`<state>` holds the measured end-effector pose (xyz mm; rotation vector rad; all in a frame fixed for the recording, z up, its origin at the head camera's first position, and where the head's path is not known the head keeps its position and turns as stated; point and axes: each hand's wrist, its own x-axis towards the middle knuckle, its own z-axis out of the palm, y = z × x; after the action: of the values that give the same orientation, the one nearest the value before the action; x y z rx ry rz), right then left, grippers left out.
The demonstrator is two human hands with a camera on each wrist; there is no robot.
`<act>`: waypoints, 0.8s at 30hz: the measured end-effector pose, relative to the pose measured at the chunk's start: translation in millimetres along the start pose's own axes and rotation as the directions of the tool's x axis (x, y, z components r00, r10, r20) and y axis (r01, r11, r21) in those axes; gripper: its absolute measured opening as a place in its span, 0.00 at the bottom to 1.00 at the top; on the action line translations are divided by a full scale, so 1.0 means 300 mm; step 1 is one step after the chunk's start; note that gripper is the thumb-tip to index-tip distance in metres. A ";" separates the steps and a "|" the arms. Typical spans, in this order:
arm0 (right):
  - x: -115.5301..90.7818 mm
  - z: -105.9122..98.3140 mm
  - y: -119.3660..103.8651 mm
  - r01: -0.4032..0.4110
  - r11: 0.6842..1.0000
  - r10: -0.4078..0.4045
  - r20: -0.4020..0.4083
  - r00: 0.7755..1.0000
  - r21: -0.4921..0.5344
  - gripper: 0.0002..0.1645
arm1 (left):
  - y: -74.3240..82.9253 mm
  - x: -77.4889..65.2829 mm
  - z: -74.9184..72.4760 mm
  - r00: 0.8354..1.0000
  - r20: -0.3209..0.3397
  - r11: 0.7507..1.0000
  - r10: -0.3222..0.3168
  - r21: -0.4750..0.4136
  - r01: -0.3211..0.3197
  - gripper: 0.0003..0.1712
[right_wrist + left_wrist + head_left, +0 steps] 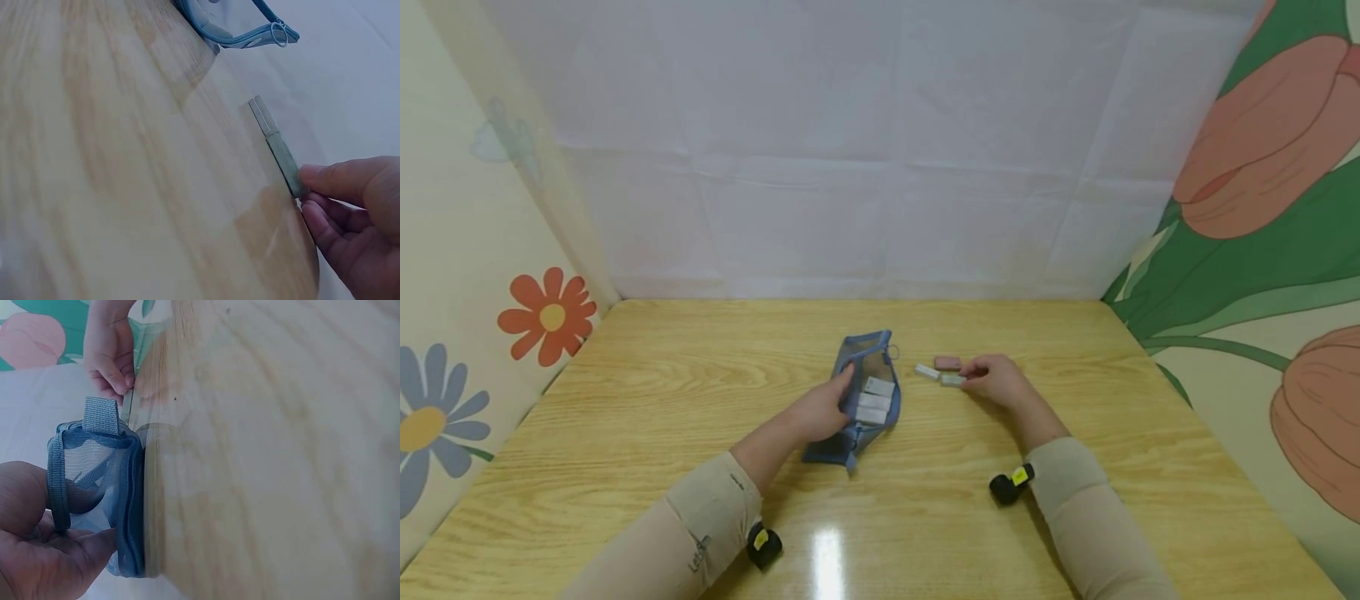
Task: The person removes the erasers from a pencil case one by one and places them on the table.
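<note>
A blue mesh zip pouch (842, 450) lies unzipped on the table, several small white blocks (873, 401) showing inside it. My left hand (827, 408) grips the pouch by its left side, and the left wrist view shows the fingers and thumb around the pouch's blue edge (58, 481). To the right, my right hand (997, 382) pinches one end of a small pale green block (284, 164) between thumb and fingers, low at the tabletop. Beside that block lie a whitish block (927, 372) and a reddish-brown block (947, 363).
The wood-grain table (700, 350) meets a white cloth backdrop (850, 225) at its far edge. Flower-patterned panels (1285, 275) stand along both sides. A ring pull (892, 352) hangs at the pouch's far right corner.
</note>
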<state>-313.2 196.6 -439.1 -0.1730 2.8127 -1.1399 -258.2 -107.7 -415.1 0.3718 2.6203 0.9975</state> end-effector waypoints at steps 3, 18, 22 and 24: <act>-0.002 0.001 -0.002 -0.029 0.999 0.029 -0.004 1.000 0.021 0.10 | 0.000 -0.001 -0.001 1.000 0.003 1.000 -0.009 -0.010 0.009 0.49; 0.009 -0.008 -0.055 -0.023 1.000 0.024 -0.066 0.998 0.006 0.09 | 0.000 0.000 0.001 1.000 0.002 1.000 -0.001 -0.010 0.001 0.49; 0.007 0.004 -0.095 -0.060 0.997 0.062 -0.038 0.997 0.052 0.09 | 0.001 -0.002 0.002 1.000 -0.002 1.000 0.005 -0.010 -0.005 0.49; 0.007 0.014 -0.111 -0.039 0.998 0.040 -0.037 0.998 0.046 0.09 | -0.001 -0.002 0.003 1.000 -0.005 1.000 0.008 -0.008 -0.008 0.49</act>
<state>-312.5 169.7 -418.9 -0.0923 2.8072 -1.2091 -257.6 -107.7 -415.9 0.3780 2.6208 1.0121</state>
